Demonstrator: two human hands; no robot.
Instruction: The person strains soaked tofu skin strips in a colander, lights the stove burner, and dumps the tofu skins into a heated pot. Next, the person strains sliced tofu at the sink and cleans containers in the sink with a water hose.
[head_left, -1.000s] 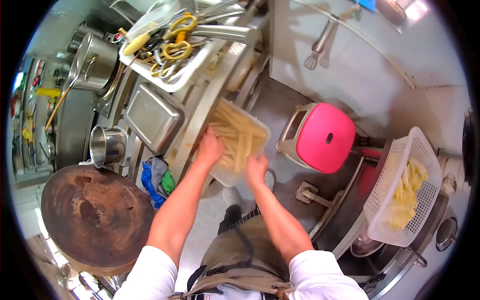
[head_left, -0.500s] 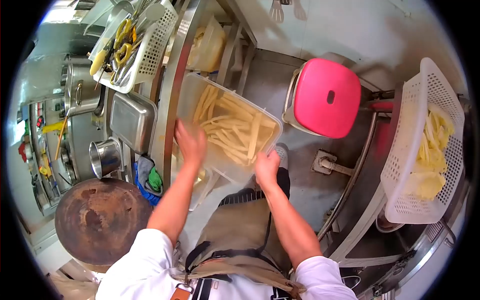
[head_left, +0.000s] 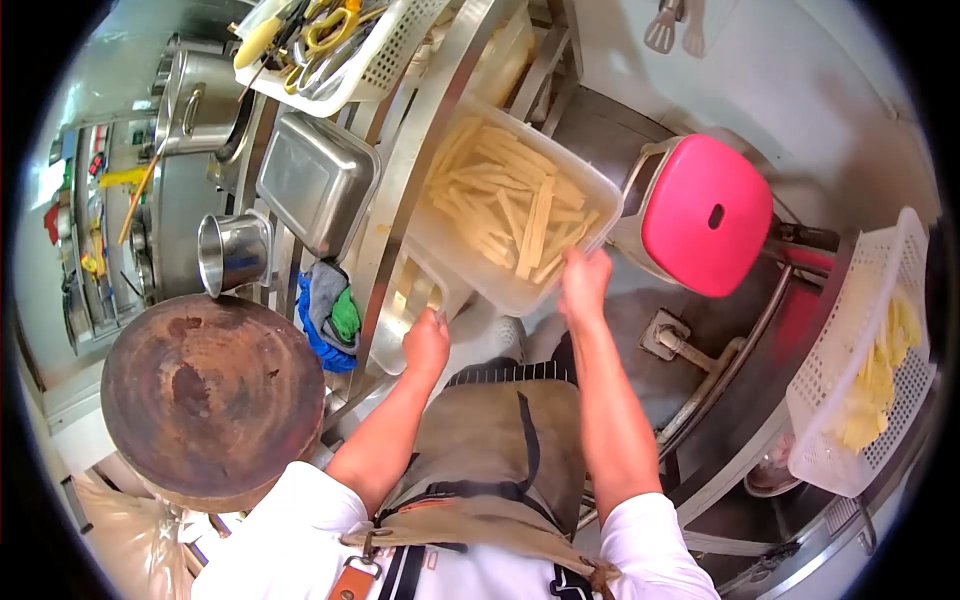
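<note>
A translucent plastic container (head_left: 470,283) of raw potato sticks (head_left: 535,225) sits tilted, partly inside the metal shelf and partly out over the floor. My right hand (head_left: 585,285) is closed on its near right corner, thumb over the rim. Lower and to the left is a second clear plastic container (head_left: 388,350), jutting out of the shelf. My left hand (head_left: 427,342) is closed at this lower container's near edge, fingers curled and partly hidden.
A pink-topped stool (head_left: 700,215) stands on the floor beyond. At right, a white perforated basket (head_left: 815,410) holds yellow peeled pieces. Left are a round wooden block (head_left: 210,400), a steel pot (head_left: 232,255), an upturned steel pan (head_left: 320,185), cloths (head_left: 325,315) and a utensil basket (head_left: 385,60).
My left hand has left the side of the potato container and come down to the lower one. My right hand stays on the upper container's corner. The view has shifted.
</note>
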